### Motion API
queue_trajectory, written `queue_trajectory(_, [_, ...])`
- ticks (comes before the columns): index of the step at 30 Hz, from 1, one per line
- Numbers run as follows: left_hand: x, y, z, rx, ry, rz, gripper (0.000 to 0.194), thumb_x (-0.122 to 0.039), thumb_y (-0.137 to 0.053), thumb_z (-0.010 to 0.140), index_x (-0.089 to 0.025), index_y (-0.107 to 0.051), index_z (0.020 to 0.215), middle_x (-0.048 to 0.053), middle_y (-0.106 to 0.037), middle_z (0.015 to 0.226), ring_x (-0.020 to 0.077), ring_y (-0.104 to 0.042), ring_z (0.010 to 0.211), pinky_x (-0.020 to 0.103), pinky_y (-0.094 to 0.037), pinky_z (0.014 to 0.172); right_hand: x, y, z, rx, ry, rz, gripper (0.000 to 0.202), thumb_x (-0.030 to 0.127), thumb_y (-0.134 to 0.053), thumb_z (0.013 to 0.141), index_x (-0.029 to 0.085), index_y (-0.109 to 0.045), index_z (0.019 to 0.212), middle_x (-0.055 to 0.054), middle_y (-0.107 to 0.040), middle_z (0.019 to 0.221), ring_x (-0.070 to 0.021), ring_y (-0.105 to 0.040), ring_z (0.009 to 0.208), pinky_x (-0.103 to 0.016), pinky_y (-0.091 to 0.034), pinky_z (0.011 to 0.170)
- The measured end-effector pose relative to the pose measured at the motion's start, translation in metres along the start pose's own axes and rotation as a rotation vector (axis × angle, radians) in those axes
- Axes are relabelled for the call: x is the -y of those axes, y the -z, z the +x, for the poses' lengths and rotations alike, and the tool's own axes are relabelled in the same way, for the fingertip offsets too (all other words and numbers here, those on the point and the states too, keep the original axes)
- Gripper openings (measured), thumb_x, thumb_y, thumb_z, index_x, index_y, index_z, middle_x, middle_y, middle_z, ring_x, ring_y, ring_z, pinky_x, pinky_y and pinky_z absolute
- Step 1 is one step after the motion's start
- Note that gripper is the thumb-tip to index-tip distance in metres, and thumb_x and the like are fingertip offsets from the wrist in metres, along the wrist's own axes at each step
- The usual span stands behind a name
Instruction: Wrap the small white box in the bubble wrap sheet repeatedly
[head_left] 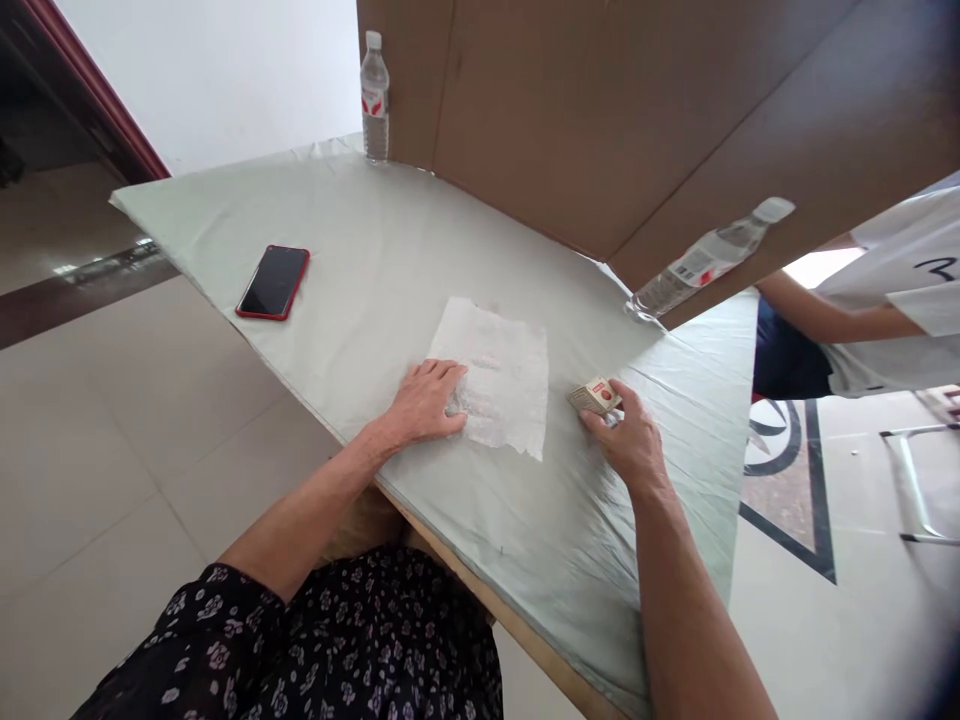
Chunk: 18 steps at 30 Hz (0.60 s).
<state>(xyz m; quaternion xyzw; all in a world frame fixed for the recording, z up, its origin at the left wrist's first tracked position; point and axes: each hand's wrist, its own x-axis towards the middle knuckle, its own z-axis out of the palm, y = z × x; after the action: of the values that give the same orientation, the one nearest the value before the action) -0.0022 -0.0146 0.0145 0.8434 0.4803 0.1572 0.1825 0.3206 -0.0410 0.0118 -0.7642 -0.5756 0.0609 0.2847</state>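
Observation:
A thin white sheet (501, 375), with faint marks and a ragged lower edge, lies flat on the pale green tablecloth (360, 270). My left hand (431, 400) rests on the sheet's left edge, palm down with the fingers stretched out. To the right of the sheet is a small beige box (595, 396) with a red mark on one face. My right hand (627, 430) grips it between thumb and fingers at the table surface. Whether the box touches the cloth I cannot tell.
Toward the left corner lies a phone (274, 283) with a red edge. A tall brown cardboard panel (570, 110) stands across the back, with a water bottle (376, 100) at its left and a tilted one (705, 262) at its right. Beyond sits another person (862, 300).

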Motion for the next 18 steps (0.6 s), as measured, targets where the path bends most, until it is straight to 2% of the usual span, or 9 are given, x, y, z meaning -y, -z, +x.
queue_trajectory(3, [0.002, -0.004, -0.002, -0.027, -0.019, -0.005, 0.065, -0.032, -0.061, 0.078, -0.018, -0.045, 0.140, 0.011, -0.054, 0.146, 0.0301, -0.047, 0.131, 0.046, -0.038, 0.109, 0.017, -0.001, -0.010, -0.229, 0.109, -0.030, 0.060, 0.048, -0.064, 0.078, 0.018, -0.058, 0.130, -0.020, -0.059, 0.136, -0.0380, -0.052, 0.126, -0.061, -0.039, 0.103])
queue_trajectory(5, [0.004, -0.006, -0.003, -0.042, -0.022, -0.005, 0.067, -0.032, -0.061, 0.078, -0.018, -0.044, 0.141, 0.011, -0.053, 0.146, 0.0301, -0.047, 0.132, 0.046, -0.037, 0.110, 0.042, -0.006, -0.018, -0.255, 0.267, 0.020, 0.051, 0.047, -0.059, 0.085, 0.018, -0.060, 0.127, -0.019, -0.060, 0.136, -0.0352, -0.053, 0.128, -0.058, -0.040, 0.105])
queue_trajectory(8, [0.005, -0.007, -0.004, -0.062, -0.016, -0.008, 0.067, -0.032, -0.061, 0.078, -0.019, -0.044, 0.142, 0.011, -0.053, 0.146, 0.0305, -0.047, 0.132, 0.046, -0.037, 0.110, 0.076, -0.024, -0.029, -0.002, 0.524, 0.034, 0.043, 0.043, -0.057, 0.090, 0.020, -0.062, 0.127, -0.016, -0.062, 0.136, -0.0315, -0.055, 0.129, -0.051, -0.040, 0.109])
queue_trajectory(9, [0.005, -0.007, -0.004, -0.064, -0.017, -0.010, 0.067, -0.033, -0.061, 0.078, -0.019, -0.045, 0.142, 0.011, -0.054, 0.145, 0.0305, -0.047, 0.132, 0.046, -0.037, 0.110, 0.083, -0.032, -0.031, 0.085, 0.567, 0.011, 0.045, 0.043, -0.057, 0.090, 0.021, -0.061, 0.129, -0.015, -0.060, 0.140, -0.0318, -0.054, 0.131, -0.051, -0.040, 0.109])
queue_trajectory(11, [0.004, -0.007, -0.004, -0.064, -0.021, -0.016, 0.067, -0.033, -0.062, 0.078, -0.019, -0.045, 0.141, 0.011, -0.054, 0.145, 0.0304, -0.047, 0.132, 0.045, -0.037, 0.111, 0.089, -0.048, -0.035, 0.194, 0.553, -0.057, 0.050, 0.045, -0.056, 0.091, 0.019, -0.058, 0.134, -0.017, -0.057, 0.144, -0.0333, -0.052, 0.133, -0.052, -0.042, 0.108])
queue_trajectory(14, [0.003, -0.006, -0.005, -0.064, -0.028, -0.022, 0.067, -0.033, -0.062, 0.077, -0.018, -0.046, 0.141, 0.011, -0.054, 0.145, 0.0302, -0.047, 0.133, 0.045, -0.037, 0.112, 0.082, -0.064, -0.039, 0.249, 0.491, -0.153, 0.056, 0.049, -0.050, 0.094, 0.014, -0.055, 0.138, -0.018, -0.054, 0.147, -0.0348, -0.048, 0.137, -0.053, -0.040, 0.109])
queue_trajectory(18, [0.004, -0.004, -0.006, -0.054, -0.021, -0.036, 0.067, -0.035, -0.064, 0.078, -0.018, -0.046, 0.141, 0.011, -0.053, 0.146, 0.0309, -0.047, 0.133, 0.047, -0.037, 0.112, 0.069, -0.065, -0.043, 0.251, 0.507, -0.163, 0.059, 0.053, -0.045, 0.096, 0.016, -0.052, 0.142, -0.016, -0.051, 0.150, -0.0324, -0.044, 0.141, -0.051, -0.037, 0.112])
